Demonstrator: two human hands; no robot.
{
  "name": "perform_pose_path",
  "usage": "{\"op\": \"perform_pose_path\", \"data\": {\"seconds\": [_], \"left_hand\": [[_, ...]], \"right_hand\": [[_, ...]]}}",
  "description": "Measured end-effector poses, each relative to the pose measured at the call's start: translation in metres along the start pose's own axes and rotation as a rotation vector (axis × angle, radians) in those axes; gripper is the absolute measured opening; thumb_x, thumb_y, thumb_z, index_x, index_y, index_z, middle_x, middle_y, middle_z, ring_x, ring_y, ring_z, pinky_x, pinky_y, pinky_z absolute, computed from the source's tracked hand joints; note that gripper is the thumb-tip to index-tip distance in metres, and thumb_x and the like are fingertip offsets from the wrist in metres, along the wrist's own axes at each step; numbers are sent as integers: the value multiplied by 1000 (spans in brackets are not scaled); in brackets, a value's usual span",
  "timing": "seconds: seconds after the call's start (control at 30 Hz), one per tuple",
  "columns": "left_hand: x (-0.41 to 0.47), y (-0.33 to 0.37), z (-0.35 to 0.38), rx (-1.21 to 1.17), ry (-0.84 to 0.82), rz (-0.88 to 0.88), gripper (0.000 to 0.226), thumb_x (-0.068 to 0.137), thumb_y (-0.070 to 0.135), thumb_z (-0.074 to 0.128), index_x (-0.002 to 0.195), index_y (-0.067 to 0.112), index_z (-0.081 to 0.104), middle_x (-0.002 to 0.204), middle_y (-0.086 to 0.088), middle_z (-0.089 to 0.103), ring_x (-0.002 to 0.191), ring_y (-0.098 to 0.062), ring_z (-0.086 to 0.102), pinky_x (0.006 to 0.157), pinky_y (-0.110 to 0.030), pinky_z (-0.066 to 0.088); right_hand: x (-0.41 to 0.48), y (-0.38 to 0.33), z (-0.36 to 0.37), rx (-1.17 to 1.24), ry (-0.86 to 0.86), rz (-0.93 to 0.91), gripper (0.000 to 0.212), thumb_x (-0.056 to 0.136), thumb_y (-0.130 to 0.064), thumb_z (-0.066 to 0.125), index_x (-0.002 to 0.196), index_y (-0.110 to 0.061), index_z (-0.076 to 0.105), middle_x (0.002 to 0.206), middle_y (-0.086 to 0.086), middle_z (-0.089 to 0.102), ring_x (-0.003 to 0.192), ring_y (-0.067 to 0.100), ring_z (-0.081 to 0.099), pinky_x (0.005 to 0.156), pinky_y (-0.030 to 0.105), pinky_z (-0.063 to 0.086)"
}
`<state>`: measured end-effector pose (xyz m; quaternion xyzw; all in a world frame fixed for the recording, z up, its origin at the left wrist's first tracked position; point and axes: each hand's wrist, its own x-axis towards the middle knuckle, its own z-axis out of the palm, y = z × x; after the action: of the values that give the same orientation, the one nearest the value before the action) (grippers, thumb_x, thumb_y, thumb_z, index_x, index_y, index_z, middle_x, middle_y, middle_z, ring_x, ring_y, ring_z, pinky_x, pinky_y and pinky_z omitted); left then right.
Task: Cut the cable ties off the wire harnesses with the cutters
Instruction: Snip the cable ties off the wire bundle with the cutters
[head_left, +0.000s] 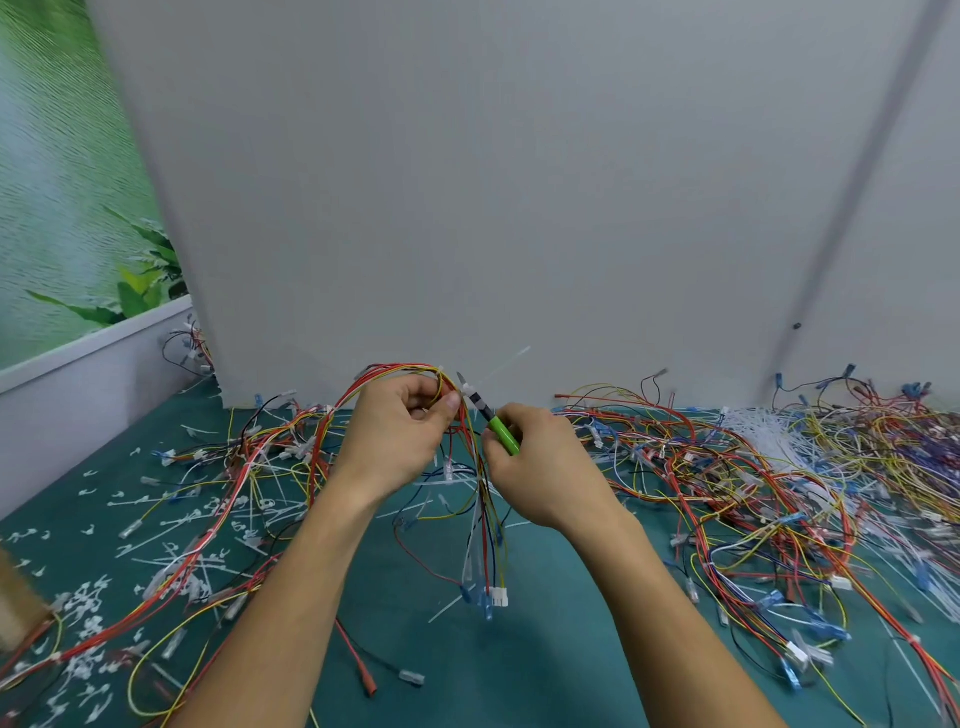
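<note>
Head view: the left hand (400, 431) curls round a looped wire harness (485, 525) held up off the tabletop (545, 649), its thumb pinching the strands. The right hand (535, 467), just beside it, grips the green-handled cutters (491, 415), whose tip sits at the white cable tie (506, 360) right above the left thumb. The harness looks light and floppy, with its ends dangling below both hands, so I'd pinch it firmly right next to the tie, which looks like thin, springy plastic whose tail may flick away.

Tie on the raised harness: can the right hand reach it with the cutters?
Likely yes: the right hand holds the cutters, tip at the tie; left hand holds the harness up.
</note>
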<state>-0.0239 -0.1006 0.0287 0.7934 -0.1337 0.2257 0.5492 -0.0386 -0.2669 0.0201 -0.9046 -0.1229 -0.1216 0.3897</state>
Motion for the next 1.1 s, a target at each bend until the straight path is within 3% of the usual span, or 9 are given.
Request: {"op": "perform_pose_path", "data": {"seconds": [0.1, 0.27, 0.4, 0.5, 0.67, 0.87, 1.0, 1.1], "left_hand": [[0, 0, 1, 4, 1, 3, 22, 94, 9, 70, 77, 23, 70, 69, 17, 70, 68, 1, 64, 70, -15, 54], [0, 0, 4, 23, 5, -13, 22, 95, 10, 69, 75, 21, 70, 68, 13, 68, 66, -1, 62, 69, -20, 52], [0, 0, 4, 44, 1, -29, 18, 96, 12, 68, 79, 15, 72, 75, -2, 72, 66, -5, 62, 68, -23, 52], [-1, 1, 5, 66, -6, -41, 18, 97, 12, 66, 80, 16, 71, 74, 2, 70, 63, -1, 60, 66, -19, 50], [-2, 2, 7, 62, -8, -55, 18, 100, 16, 62, 83, 21, 68, 75, 7, 70, 64, 6, 62, 64, -9, 48], [-2, 0, 8, 93, -27, -55, 20, 100, 18, 62, 82, 15, 68, 67, 3, 65, 56, -1, 53, 58, -18, 44], [-3, 0, 8, 90, -33, -60, 21, 100, 18, 61, 80, 15, 66, 56, 14, 56, 49, -1, 45, 52, -15, 38], [-4, 2, 9, 110, -36, -47, 22, 101, 20, 60, 80, 17, 65, 56, 6, 57, 50, -3, 42, 52, -20, 38]], "right_hand": [[0, 0, 1, -12, 17, 19, 22, 99, -28, 58, 79, -19, 61, 68, 2, 58, 54, 17, 48, 50, 27, 34], [1, -1, 1, -19, 28, 46, 27, 99, -30, 58, 74, -21, 58, 65, 1, 58, 49, 14, 46, 44, 21, 30], [1, -2, 3, -25, 32, 62, 33, 98, -29, 58, 67, -21, 52, 63, 2, 55, 50, 16, 45, 43, 22, 28], [0, -3, 3, -31, 35, 58, 37, 98, -28, 58, 63, -21, 49, 60, 1, 52, 48, 16, 43, 39, 17, 25], [-1, -4, 2, -25, -4, 32, 32, 100, -28, 56, 70, -21, 51, 65, 2, 54, 53, 16, 46, 48, 27, 30], [-1, -3, 1, -35, -78, 21, 22, 100, -27, 54, 80, -18, 53, 76, 2, 56, 63, 17, 50, 54, 29, 33], [-2, -4, 1, -30, -62, 19, 25, 100, -26, 53, 77, -20, 51, 73, 2, 55, 60, 16, 49, 52, 27, 32], [-2, -4, 2, -21, -20, 29, 30, 100, -26, 54, 71, -21, 50, 69, 4, 54, 57, 18, 46, 50, 28, 30]]}}
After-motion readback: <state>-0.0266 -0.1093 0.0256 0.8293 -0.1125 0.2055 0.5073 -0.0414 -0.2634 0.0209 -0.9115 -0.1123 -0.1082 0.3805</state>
